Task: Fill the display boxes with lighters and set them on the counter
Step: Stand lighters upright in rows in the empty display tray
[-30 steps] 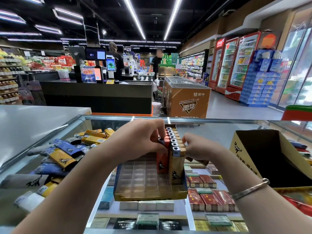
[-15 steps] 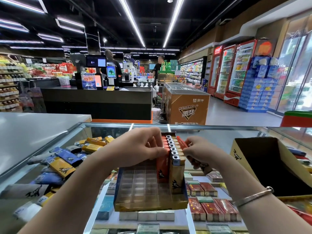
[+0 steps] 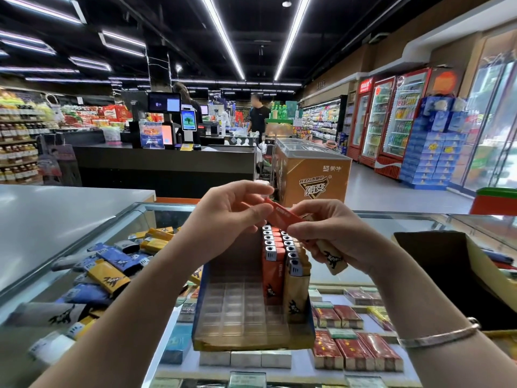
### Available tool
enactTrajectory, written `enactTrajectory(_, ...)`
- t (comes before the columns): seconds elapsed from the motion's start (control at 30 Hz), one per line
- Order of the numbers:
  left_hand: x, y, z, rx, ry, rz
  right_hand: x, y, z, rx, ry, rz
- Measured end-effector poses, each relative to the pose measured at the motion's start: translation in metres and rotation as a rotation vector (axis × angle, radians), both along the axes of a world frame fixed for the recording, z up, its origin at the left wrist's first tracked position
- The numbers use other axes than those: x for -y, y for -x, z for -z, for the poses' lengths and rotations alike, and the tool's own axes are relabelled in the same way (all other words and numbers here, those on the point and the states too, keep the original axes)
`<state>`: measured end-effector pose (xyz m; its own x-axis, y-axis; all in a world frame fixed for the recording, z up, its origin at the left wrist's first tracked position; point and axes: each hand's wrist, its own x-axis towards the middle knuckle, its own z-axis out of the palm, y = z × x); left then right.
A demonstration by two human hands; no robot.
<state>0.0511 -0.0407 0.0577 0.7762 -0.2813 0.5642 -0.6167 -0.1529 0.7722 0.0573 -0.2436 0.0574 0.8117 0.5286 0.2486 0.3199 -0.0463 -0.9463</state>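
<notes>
A: Above the display box [image 3: 251, 312], both hands meet on one orange lighter [image 3: 282, 217]. Why there?

B: I think it is so the lighter goes straight down into a slot. The left hand [image 3: 223, 219] pinches its far end with thumb and fingers, and the right hand [image 3: 333, 233] pinches the near end, so each grip is pressed together on it.

A: The right hand holds more?

B: Yes, a beige lighter [image 3: 331, 260] is tucked under its palm, probably waiting for its turn.

A: How full is the box?

B: Two rows stand upright at the right side of the box, one orange and one beige. The clear tray left of them has only open slots, so much work remains, in my opinion.

A: And the supply?

B: Loose lighters [image 3: 109, 273] lie in a pile left of the box, on the glass desk [image 3: 363, 219]. Right of the box stands an open carton [image 3: 447, 275], dark inside.
</notes>
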Motion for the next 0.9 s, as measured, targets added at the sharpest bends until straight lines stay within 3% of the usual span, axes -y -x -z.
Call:
enactTrajectory(0.3, -0.011, 0.011, -0.014, -0.007, 0.149, 0.065, 0.002, -0.006, 0.003, 0.013, -0.124, 0.198)
enactTrajectory(0.43, -0.014, 0.018, -0.015, -0.051, -0.221, 0.211, 0.003, -0.009, 0.006, -0.021, -0.109, 0.294)
enactTrajectory(0.57, -0.004, 0.017, -0.007, -0.017, -0.483, 0.151, 0.002, -0.009, 0.008, -0.023, -0.093, 0.307)
enactTrajectory(0.9, 0.005, 0.022, -0.004, 0.236, -0.793, -0.021, -0.001, -0.009, 0.007, -0.012, -0.066, 0.322)
